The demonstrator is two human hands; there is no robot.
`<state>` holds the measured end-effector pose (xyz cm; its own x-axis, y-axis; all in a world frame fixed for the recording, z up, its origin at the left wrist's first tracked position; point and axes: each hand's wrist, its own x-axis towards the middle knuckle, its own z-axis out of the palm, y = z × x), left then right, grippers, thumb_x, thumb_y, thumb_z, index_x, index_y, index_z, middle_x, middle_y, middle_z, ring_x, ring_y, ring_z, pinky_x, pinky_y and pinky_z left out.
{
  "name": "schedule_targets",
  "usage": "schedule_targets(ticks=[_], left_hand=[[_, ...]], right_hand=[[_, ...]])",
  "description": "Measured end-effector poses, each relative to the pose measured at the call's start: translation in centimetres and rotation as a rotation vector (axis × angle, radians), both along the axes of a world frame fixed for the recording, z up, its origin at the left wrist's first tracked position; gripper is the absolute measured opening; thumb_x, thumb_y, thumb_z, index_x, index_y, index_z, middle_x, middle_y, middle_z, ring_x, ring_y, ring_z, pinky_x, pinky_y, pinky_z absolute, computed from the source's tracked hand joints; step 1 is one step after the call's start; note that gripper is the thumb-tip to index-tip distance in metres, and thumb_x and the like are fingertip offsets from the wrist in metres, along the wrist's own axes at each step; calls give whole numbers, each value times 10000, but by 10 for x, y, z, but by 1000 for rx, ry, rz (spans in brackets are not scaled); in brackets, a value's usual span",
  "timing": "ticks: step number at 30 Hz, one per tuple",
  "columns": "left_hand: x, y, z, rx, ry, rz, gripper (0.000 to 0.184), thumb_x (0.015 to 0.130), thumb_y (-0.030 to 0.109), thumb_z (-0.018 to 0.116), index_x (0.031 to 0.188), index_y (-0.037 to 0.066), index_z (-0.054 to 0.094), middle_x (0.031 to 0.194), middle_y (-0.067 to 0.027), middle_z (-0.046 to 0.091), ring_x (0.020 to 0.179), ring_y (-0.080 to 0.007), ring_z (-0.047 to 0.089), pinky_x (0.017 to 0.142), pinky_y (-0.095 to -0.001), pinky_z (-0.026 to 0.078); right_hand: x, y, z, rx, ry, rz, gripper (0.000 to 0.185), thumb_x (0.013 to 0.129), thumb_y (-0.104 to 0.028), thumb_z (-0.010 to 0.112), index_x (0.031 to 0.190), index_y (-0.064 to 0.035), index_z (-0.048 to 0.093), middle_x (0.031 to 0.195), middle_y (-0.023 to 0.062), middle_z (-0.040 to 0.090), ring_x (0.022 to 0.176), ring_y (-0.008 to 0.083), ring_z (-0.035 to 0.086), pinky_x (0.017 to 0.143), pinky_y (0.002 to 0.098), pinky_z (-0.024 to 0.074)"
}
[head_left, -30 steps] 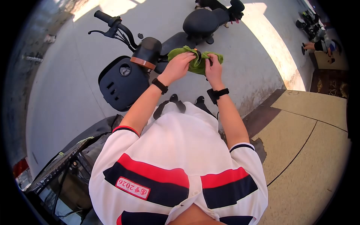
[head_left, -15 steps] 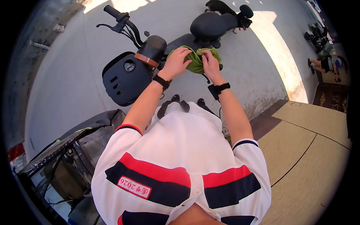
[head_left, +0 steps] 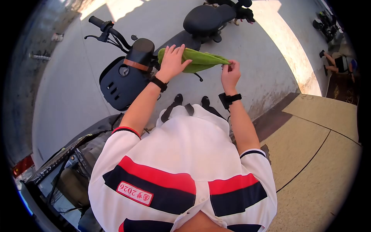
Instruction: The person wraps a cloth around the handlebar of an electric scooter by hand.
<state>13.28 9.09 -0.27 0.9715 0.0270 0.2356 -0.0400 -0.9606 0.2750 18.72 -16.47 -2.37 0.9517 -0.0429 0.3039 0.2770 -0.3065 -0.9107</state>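
A green cloth [head_left: 205,60] is stretched sideways between my two hands, in front of a dark electric scooter's seat [head_left: 205,21]. My left hand [head_left: 172,65] grips the cloth's left part, its fingers lying over the fabric and the thumb out to the side. At the other end, my right hand [head_left: 231,76] pinches the pointed corner between thumb and fingertips. Both wrists wear black bands. Just left of my left hand are the scooter's rounded dark housing with a brown band [head_left: 139,56] and its dark front basket [head_left: 118,87].
The scooter's handlebar grip [head_left: 96,22] and brake lever stick out at upper left. A dark dog [head_left: 244,14] is behind the seat. A cart-like frame [head_left: 73,162] stands at lower left, a tan slab [head_left: 309,154] at right. Another person [head_left: 340,63] is at far right.
My right hand has moved right and slightly down, drawing the bunched cloth out into a long strip. My left hand has shifted a little left. The scooter appears further left in view.
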Motion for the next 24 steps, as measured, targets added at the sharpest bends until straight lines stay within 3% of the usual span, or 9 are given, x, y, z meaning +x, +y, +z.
schedule_targets(ticks=[6,10,15,21,24], left_hand=[[3,-12,-5,-71,-34,-95,532,909,218,694,1401,78,551,1415,-132,580,1350,-338,501,1177,-522,320],[-1,-10,-3,-218,-87,-114,420,866,62,697,1283,88,647,1379,-113,614,1325,-314,532,1163,-514,355],[-4,5,6,-317,-74,-120,317,858,5,679,1170,62,699,1328,-108,650,1271,-322,577,1140,-494,404],[-14,28,-2,-358,-151,29,300,880,27,657,1173,70,705,1334,-143,635,1225,-356,601,1085,-438,462],[-20,42,0,-444,-129,148,324,905,50,640,1223,82,693,1335,-171,626,1201,-378,609,1037,-423,491]], right_hand=[[10,-9,7,3,26,-99,174,892,-31,639,1056,-24,581,809,92,693,676,173,658,666,317,535],[18,3,-12,-244,-108,53,207,893,-66,651,1091,-39,594,892,136,706,809,289,682,741,390,545],[8,35,-18,-383,-20,295,188,927,-83,619,1114,-70,606,997,155,712,924,386,666,800,463,533],[7,62,6,-365,-129,473,243,938,-63,593,1180,-79,613,1059,159,701,958,379,653,841,454,520],[2,80,18,-276,-152,644,356,926,-39,592,1281,-66,597,1090,189,686,990,374,646,868,455,513]])
